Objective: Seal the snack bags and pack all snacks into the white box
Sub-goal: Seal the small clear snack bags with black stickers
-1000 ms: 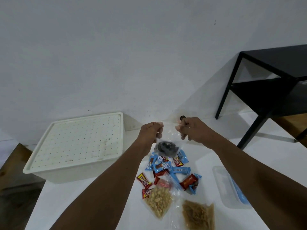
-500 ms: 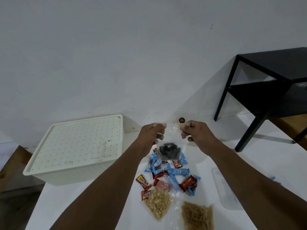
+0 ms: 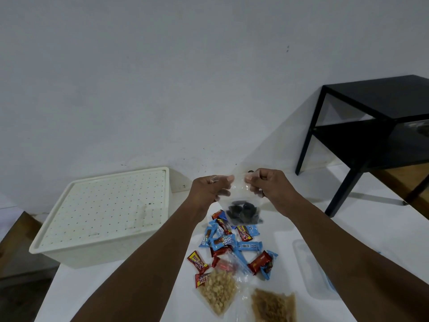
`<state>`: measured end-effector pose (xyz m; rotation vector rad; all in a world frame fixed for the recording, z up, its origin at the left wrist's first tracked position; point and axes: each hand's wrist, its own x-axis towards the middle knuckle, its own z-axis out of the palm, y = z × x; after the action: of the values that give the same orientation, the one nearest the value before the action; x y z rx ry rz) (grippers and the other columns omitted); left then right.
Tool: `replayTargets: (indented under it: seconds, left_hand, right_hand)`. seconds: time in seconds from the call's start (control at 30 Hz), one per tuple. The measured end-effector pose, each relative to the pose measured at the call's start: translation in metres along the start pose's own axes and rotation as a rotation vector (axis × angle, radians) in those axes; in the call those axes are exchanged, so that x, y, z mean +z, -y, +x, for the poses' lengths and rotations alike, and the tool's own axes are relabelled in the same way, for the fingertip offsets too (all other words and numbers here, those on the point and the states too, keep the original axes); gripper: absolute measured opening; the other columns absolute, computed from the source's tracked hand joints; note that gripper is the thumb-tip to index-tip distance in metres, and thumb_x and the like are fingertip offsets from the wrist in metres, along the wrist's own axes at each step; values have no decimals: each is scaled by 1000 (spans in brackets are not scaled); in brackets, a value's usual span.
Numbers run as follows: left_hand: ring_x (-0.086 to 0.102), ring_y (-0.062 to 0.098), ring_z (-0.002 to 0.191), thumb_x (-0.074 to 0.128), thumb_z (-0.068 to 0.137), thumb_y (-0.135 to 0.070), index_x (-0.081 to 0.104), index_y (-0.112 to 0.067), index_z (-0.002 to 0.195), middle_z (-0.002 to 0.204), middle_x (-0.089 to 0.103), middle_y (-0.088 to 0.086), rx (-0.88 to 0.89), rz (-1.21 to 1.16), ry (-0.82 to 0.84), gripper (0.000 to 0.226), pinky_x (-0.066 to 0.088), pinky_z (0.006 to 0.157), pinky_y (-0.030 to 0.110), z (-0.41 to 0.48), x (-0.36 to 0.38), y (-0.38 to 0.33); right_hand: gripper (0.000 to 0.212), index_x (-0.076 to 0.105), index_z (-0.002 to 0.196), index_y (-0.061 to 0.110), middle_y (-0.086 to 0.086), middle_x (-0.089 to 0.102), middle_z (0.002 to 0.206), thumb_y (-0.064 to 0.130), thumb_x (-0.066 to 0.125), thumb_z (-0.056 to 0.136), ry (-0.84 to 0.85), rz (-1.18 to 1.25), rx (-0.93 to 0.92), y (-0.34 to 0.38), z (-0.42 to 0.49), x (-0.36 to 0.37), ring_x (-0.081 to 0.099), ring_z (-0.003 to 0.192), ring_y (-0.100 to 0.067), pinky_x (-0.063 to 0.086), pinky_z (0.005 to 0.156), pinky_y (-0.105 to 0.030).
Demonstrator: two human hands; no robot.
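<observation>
Bag top (image 3: 239,185) between left fingers (image 3: 225,179), right fingers (image 3: 252,177) (dark pieces (image 3: 243,211) below)

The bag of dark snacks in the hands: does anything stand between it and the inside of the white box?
Yes. The perforated lid lies closed on the white box, left of the bag; it must come off first.

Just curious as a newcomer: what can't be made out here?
Head view:
- whether the clear bag is sealed: left hand and right hand cover its top.
- white box contents: hidden by its lid.
- brown snack bag: cut by the bottom edge.
- clear tub: partly behind the right forearm.
</observation>
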<state>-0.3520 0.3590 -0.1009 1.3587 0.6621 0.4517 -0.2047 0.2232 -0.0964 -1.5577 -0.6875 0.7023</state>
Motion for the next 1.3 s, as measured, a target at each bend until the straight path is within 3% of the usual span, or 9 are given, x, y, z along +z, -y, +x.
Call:
replayTargets:
  seconds: [0.1, 0.2, 0.4, 0.67, 0.9, 1.0, 1.13, 1.2, 1.3]
  left_hand:
    - [74, 20, 82, 75, 85, -26, 73, -10, 99, 85, 76, 3, -29, -70, -10, 22, 46, 68, 27, -1, -4, 0]
    - [73, 19, 82, 74, 86, -25, 71, -13, 86, 83, 75, 8, 1, -25, -17, 12, 44, 75, 33, -3, -4, -4]
    - [75, 22, 81, 73, 86, -25, 71, -13, 83, 79, 74, 8, 30, 2, -30, 13, 43, 73, 32, -4, -2, -6]
    - [73, 18, 75, 72, 88, -22, 67, -10, 80, 75, 72, 5, 49, -32, -59, 15, 45, 66, 28, -5, -10, -9]
    - [72, 31, 96, 61, 88, -52, 69, -11, 93, 88, 72, 7, -324, -186, 246, 42, 48, 77, 35, -14, -23, -16]
    - [72, 30, 97, 66, 87, -41, 66, -11, 95, 89, 71, 6, -360, -150, 313, 31, 53, 73, 34, -17, -20, -15]
    - [68, 38, 109, 66, 91, -23, 64, -11, 97, 96, 69, 9, -319, -108, 340, 14, 46, 98, 48, -14, -12, -9]
    - [66, 42, 110, 65, 92, -21, 63, -11, 90, 93, 68, 10, -289, -114, 349, 10, 49, 92, 47, -12, -10, -3]
    - [65, 42, 107, 66, 92, -23, 61, -14, 83, 86, 67, 7, -252, -82, 353, 14, 53, 70, 33, -10, -4, 3]
  right_hand:
    - [27, 72, 94, 1, -4, 62, 67, 27, 70, 88, 0, 26, 52, -2, -1, -7, 53, 66, -16, 41, 61, -28]
    - [30, 72, 96, 5, -2, 60, 68, 33, 70, 87, 62, 11, 81, -3, -2, -4, 53, 66, -15, 40, 62, -29]
    - [28, 70, 72, 8, -7, 59, 59, 34, 76, 82, 16, -131, -54, 3, 8, 9, 46, 61, -22, 38, 60, -35]
    - [22, 75, 91, 10, -12, 73, 83, 31, 71, 85, 23, 55, 25, 1, 0, 7, 67, 76, -16, 45, 68, -30]
    - [29, 79, 87, 14, -2, 75, 85, 38, 79, 72, 58, -116, -15, 16, 0, -1, 64, 77, -6, 46, 69, -23]
    - [36, 80, 79, 20, -23, 71, 91, 48, 85, 58, 90, -183, -58, 21, 5, -1, 57, 77, -18, 49, 74, -30]
    - [29, 78, 77, 18, -25, 68, 82, 41, 87, 62, 63, -180, -76, 17, 6, 4, 48, 68, -21, 45, 65, -26]
    - [20, 76, 85, 15, -12, 64, 68, 31, 82, 75, 40, -174, -37, 17, 2, 6, 47, 54, -12, 39, 48, -18]
    - [25, 71, 97, 13, -7, 65, 67, 34, 76, 83, 58, -80, 52, 10, -1, 9, 54, 54, -13, 38, 46, -23]
